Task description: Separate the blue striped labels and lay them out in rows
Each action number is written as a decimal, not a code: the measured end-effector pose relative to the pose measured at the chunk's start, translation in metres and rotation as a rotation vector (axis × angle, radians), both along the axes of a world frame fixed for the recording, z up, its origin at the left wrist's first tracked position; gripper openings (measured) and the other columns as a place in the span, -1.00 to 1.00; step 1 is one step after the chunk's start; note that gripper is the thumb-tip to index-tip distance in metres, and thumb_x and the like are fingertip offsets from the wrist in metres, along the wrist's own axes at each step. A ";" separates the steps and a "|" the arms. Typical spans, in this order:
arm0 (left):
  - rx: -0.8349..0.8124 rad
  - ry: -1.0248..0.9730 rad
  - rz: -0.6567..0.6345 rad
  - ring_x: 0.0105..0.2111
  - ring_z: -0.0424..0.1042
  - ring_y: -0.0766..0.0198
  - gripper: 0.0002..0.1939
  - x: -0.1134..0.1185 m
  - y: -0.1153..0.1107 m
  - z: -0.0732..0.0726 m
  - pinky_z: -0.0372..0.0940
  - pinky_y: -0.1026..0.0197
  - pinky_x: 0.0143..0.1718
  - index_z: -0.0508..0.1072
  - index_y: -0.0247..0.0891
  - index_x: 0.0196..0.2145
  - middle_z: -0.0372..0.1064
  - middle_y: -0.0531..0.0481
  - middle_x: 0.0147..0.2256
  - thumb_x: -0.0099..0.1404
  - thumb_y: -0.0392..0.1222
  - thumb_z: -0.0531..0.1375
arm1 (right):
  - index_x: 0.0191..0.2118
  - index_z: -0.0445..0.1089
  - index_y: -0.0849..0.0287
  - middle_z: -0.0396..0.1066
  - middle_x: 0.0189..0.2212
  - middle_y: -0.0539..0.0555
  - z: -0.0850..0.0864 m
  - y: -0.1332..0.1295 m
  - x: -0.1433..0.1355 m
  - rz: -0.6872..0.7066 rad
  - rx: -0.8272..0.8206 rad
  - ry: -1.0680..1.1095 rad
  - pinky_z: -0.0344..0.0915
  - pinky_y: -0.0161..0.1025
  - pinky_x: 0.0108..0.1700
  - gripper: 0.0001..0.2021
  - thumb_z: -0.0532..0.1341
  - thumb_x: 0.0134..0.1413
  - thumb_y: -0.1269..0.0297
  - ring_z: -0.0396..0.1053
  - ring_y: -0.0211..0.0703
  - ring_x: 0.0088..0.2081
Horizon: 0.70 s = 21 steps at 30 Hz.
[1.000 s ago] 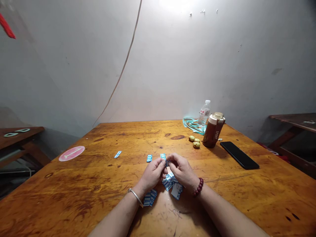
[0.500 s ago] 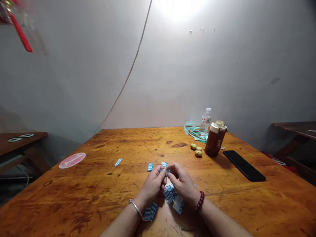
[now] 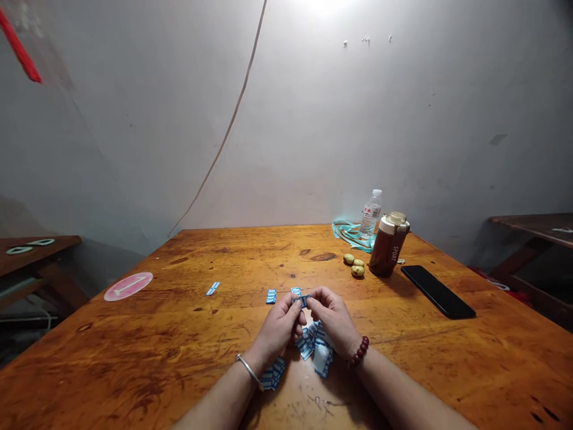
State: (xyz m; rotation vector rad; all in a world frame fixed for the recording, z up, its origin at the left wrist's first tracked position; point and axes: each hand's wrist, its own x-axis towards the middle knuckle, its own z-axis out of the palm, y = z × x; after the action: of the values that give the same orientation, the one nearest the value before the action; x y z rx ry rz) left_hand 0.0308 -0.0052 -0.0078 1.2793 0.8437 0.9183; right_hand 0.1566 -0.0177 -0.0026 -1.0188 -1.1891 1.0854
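My left hand (image 3: 283,319) and my right hand (image 3: 330,313) meet over the middle of the table, fingertips pinching a small blue-and-white card (image 3: 303,300) between them. Just beyond it lies another small blue-and-white card (image 3: 296,291), partly covered by my fingers. A small stack of cards (image 3: 271,296) rests a little to the left, and a single card (image 3: 213,288) farther left. Below my hands is a loose pile of the same cards (image 3: 320,358), some overlapping, one with a pale face up. Beside my left wrist sits another bunch of cards (image 3: 274,376), partly hidden by the wrist.
On the right of the wooden table (image 3: 179,334) stand a brown SPORT bottle (image 3: 385,254) and a water bottle (image 3: 370,215), near a turquoise strap (image 3: 347,233). Several yellowish round items (image 3: 357,270) and a black phone (image 3: 437,291) lie there. A pink oval sticker (image 3: 128,286) is at left.
The view has tilted slightly. My right fingers have shifted outward along the held card, so more of it shows between my hands. The other cards have stayed put.
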 end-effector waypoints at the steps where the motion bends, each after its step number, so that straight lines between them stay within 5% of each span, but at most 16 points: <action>1: 0.012 0.021 0.002 -0.72 0.15 0.52 -0.68 -0.001 0.001 -0.001 0.01 0.45 -0.72 0.25 -0.28 -0.40 0.20 0.13 -0.58 0.10 0.07 0.03 | -0.50 0.24 0.23 0.19 -0.60 -0.09 0.001 0.000 0.001 -0.011 -0.003 0.016 0.08 -0.41 -0.54 -0.81 0.16 -0.13 0.18 0.11 -0.40 -0.59; 9: -0.013 0.041 0.005 -0.74 0.12 0.52 -0.69 0.001 0.000 -0.002 0.02 0.45 -0.74 0.24 -0.29 -0.42 0.17 0.14 -0.62 0.13 0.04 0.01 | -0.44 0.23 0.24 0.18 -0.60 -0.07 -0.002 0.008 0.010 0.004 -0.084 0.055 0.09 -0.41 -0.54 -0.82 0.12 -0.11 0.20 0.11 -0.40 -0.61; 13: 0.082 0.080 0.099 -0.72 0.14 0.51 -0.69 -0.006 0.004 0.002 0.06 0.44 -0.73 0.27 -0.27 -0.36 0.19 0.14 -0.58 0.13 0.05 0.00 | -0.45 0.21 0.24 0.17 -0.64 -0.07 -0.008 0.032 0.034 -0.097 -0.173 -0.452 0.08 -0.43 -0.58 -0.87 0.01 -0.07 0.29 0.10 -0.40 -0.64; 21: 0.161 0.138 0.251 -0.69 0.15 0.49 -0.68 -0.029 0.027 0.000 0.06 0.44 -0.72 0.29 -0.26 -0.35 0.19 0.13 -0.57 0.13 0.05 -0.01 | -0.59 0.34 0.25 0.32 -0.63 0.01 -0.025 0.082 0.054 -0.091 -0.175 -0.856 0.06 -0.39 -0.49 -0.92 0.11 -0.27 0.47 0.22 -0.29 -0.53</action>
State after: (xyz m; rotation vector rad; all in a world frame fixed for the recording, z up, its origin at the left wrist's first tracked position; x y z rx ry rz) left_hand 0.0017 0.0219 -0.0076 1.4088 1.0739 1.1237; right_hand 0.2106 0.0647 -0.0279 -1.7502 -1.7058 0.6839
